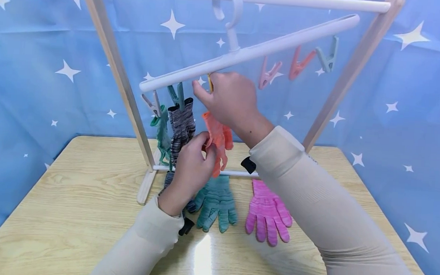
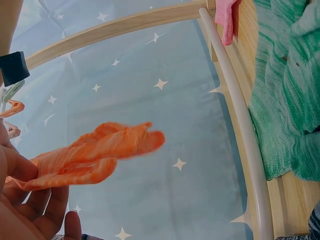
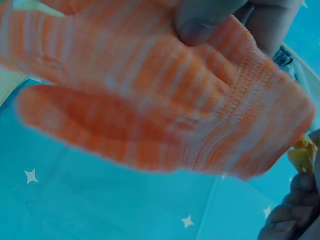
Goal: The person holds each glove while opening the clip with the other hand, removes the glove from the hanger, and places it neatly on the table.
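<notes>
My left hand (image 1: 195,163) pinches an orange striped glove (image 1: 216,131) just below its cuff, and the glove's fingers hang down. Above it my right hand (image 1: 234,98) pinches a yellow clothespin (image 1: 210,83) under the white hanger bar (image 1: 286,39). In the right wrist view the yellow clothespin (image 3: 301,156) is right at the cuff edge of the orange glove (image 3: 145,85). Left of the hands, a black-and-grey glove (image 1: 182,120) hangs from a teal clothespin (image 1: 176,95). Beside it a green glove (image 1: 162,136) hangs from a pale clothespin (image 1: 152,104).
The hanger tilts, left end low, on a wooden rack with a white top rail (image 1: 307,0). Pink (image 1: 269,74), red (image 1: 300,63) and grey-green (image 1: 328,55) clothespins hang at its right. A teal glove (image 1: 217,202), a pink glove (image 1: 267,212) and a dark glove lie on the table (image 1: 68,212).
</notes>
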Motion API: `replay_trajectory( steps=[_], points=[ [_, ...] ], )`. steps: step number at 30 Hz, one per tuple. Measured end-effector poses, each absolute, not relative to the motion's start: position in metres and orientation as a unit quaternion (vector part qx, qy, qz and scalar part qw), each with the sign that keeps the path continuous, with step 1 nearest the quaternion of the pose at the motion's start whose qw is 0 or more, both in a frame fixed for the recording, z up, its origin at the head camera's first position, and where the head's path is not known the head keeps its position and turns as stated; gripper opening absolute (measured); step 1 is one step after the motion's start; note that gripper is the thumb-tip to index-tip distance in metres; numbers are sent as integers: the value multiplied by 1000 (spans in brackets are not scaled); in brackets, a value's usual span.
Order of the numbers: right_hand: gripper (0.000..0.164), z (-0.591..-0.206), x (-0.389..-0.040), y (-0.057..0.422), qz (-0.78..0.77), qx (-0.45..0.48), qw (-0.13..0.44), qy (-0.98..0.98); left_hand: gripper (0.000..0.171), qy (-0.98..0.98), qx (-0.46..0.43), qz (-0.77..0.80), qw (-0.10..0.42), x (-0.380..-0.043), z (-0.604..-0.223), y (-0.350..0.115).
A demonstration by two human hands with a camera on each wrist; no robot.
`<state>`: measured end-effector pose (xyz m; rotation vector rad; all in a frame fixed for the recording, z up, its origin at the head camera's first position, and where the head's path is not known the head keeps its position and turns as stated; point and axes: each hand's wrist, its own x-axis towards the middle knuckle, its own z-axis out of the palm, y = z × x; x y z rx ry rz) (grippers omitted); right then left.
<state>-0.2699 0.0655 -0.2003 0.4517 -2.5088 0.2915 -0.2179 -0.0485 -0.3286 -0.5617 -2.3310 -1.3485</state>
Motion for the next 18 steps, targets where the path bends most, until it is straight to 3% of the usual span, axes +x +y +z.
replay_trajectory(
  steps=[6, 18],
  points=[
    [48, -198, -268, 69, 110, 171, 285, -937, 13, -830, -204, -479, 201, -217, -328, -45],
    [48, -197, -266, 71, 116, 172, 286, -936, 21, -820, -207, -507, 166, -216, -326, -44]
  ],
)
